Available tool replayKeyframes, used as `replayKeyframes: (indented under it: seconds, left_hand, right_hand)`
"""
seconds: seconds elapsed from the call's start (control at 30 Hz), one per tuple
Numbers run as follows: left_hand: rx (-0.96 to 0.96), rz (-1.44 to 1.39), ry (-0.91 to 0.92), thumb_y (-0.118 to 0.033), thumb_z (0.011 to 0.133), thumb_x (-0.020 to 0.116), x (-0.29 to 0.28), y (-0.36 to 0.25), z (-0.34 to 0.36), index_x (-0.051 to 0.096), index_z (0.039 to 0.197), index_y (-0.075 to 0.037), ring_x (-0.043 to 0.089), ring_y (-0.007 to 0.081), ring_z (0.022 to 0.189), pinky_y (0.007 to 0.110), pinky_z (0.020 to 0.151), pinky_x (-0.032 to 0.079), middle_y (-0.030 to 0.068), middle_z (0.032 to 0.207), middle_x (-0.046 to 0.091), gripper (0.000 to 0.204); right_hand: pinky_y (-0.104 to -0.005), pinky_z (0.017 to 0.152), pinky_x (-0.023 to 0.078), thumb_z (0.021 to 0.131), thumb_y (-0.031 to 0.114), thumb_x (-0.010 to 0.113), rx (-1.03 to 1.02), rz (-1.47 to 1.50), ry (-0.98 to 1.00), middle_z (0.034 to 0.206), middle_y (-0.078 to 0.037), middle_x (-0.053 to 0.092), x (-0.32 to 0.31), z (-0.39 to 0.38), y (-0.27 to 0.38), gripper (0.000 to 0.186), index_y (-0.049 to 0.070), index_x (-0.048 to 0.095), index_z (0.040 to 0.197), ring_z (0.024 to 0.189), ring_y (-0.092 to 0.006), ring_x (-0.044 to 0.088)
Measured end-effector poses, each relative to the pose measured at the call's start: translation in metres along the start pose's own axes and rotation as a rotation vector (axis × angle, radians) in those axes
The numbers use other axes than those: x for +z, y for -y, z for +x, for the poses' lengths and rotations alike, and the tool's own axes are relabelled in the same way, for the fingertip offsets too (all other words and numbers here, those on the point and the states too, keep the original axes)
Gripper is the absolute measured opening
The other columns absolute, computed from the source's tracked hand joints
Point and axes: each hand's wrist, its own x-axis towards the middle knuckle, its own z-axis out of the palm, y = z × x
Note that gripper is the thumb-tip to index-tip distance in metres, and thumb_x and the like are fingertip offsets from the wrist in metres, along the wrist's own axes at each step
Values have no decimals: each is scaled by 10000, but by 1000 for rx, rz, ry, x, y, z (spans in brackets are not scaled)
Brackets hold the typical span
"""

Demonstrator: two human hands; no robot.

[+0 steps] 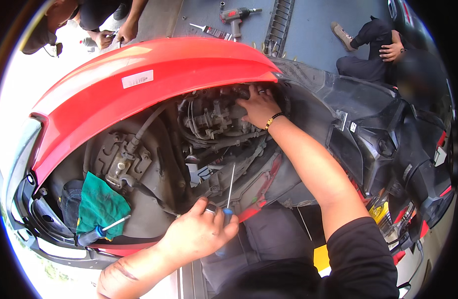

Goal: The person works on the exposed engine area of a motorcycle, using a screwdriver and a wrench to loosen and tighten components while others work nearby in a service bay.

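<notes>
My left hand (201, 229) is closed around a screwdriver (229, 213) with a blue handle. Its thin metal shaft points up and away, toward the opened underside of a scooter. My right hand (261, 107) reaches in among the engine parts, fingers spread and bent against them beside the metal carburetor-like assembly (214, 117). Some of its fingertips disappear into the dark gap under the red body panel (164, 60). Hoses and cables run around that assembly. To the left, a grimy metal bracket (123, 162) carries a thick hose.
A green cloth (102, 204) lies at the left, with a second blue-handled screwdriver (97, 234) across it. On the floor beyond are an impact wrench (235, 17) and a tube (211, 32). One person crouches at upper left; another sits at upper right. Black scooter panels (368, 134) stand right.
</notes>
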Motion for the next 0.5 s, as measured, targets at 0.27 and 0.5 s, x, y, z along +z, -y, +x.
replayKeyframes:
  seconds: [0.27, 0.5]
  left_hand:
    - [-119, 112, -32, -187, 810, 570, 1, 5, -3, 616, 1151, -78, 614, 193, 701, 416, 847, 490, 49, 738, 604, 361]
    - [-228, 87, -122, -198, 788, 559, 11, 12, 0, 578, 1210, -8, 612, 186, 710, 366, 815, 480, 51, 771, 608, 464]
  right_hand:
    - [-507, 994, 397, 790, 267, 741, -10, 195, -223, 1255, -186, 507, -19, -57, 40, 588, 101, 533, 1314, 1167, -374, 532]
    - [-308, 561, 463, 790, 362, 760, -609, 712, -503, 825, -64, 560, -54, -213, 122, 453, 109, 610, 1134, 628, -197, 589]
